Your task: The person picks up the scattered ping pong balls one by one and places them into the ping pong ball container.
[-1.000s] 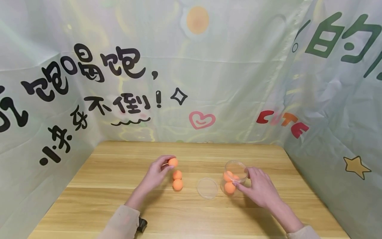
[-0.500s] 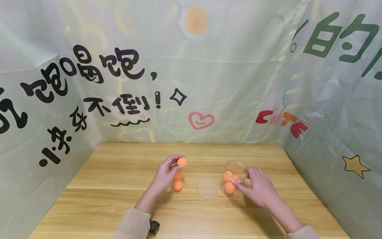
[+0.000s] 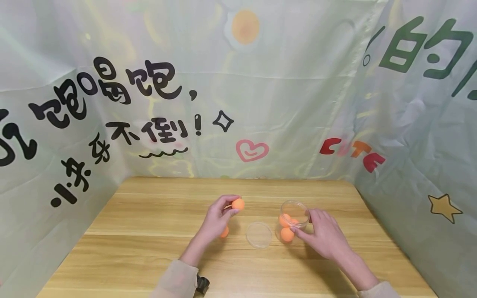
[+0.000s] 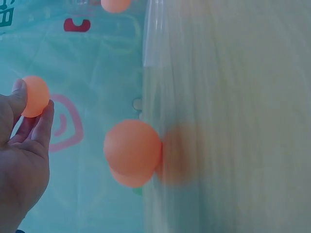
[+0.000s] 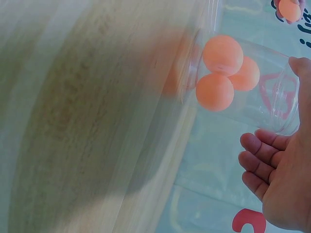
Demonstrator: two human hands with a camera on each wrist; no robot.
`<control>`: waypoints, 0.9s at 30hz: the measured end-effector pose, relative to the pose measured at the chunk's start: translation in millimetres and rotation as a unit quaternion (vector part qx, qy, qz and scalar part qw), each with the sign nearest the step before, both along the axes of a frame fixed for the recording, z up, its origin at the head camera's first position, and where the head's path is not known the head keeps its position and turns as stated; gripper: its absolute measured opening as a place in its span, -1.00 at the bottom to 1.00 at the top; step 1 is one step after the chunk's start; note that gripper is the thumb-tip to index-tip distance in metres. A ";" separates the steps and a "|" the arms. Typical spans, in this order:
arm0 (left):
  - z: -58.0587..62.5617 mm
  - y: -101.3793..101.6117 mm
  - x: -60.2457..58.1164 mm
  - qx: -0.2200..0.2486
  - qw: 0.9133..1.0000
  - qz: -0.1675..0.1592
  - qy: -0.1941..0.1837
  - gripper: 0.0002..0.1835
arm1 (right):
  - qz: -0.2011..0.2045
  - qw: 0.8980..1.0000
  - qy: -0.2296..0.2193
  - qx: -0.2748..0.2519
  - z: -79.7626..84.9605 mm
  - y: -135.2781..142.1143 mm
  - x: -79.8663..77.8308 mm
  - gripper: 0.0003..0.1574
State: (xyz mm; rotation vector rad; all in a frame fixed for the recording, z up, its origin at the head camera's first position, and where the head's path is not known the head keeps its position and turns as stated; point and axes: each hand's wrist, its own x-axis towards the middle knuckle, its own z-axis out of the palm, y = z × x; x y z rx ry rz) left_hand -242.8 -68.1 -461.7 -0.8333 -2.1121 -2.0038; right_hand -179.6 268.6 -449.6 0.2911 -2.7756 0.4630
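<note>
An orange ping-pong ball is pinched between the thumb and fingertips of my left hand, held above the table. Below that hand, another orange ball shows partly; the left wrist view has two loose balls overlapping on the table. My right hand holds a clear round jar near its open rim, thumb on the near side. Three orange balls lie inside at the jar's bottom. A clear round lid lies flat between the hands, just left of the jar.
The wooden table is enclosed at the back and sides by a printed fabric curtain. A black strap-like piece sits at the left sleeve cuff.
My left hand has carried its ball rightward, from left of the loose balls to beyond them, now covering one of them in the head view. The right hand and jar have stayed in place.
</note>
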 end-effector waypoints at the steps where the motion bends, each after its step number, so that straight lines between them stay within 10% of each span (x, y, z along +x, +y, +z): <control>1: 0.0 1.3 -0.3 0.001 1.000 -0.002 0.003 -0.61 | 0.000 1.000 0.000 0.000 -0.2 0.0 0.0 -0.22; 27: 20.4 47.9 3.7 -0.055 0.996 -0.055 0.032 -0.64 | -0.002 1.000 0.000 -0.007 0.4 -0.6 -0.1 -0.17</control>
